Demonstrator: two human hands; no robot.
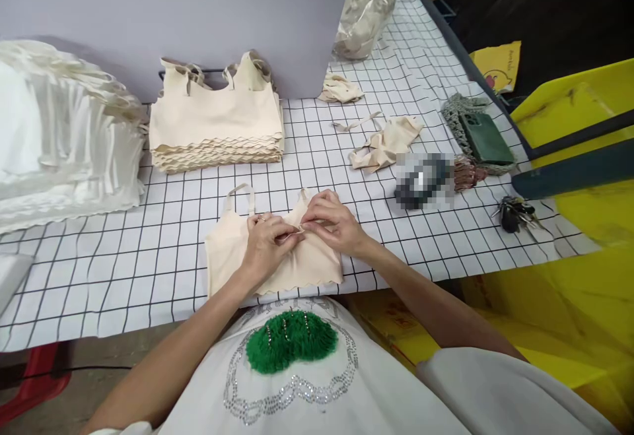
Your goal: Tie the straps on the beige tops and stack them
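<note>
A cream bra top (228, 250) lies flat on the table right in front of me, its scalloped hem toward me and a strap loop sticking up at the far left. My left hand (267, 243) rests over its middle, thumb and forefinger pinching the fabric at the neckline. Close beside it, my right hand (334, 224) pinches the same edge, so the fingertips of both hands nearly meet. Whether a smaller item sits between the fingertips is too small to tell.
Behind the bra top stands a neat stack of cream bra tops (215, 118). White garments (64, 138) are piled at left. Cream scraps (389, 141), a green phone (488, 138) and keys (518, 214) lie to the right. A grey panel (173, 12) rises at the back; yellow bins (584, 105) flank the table.
</note>
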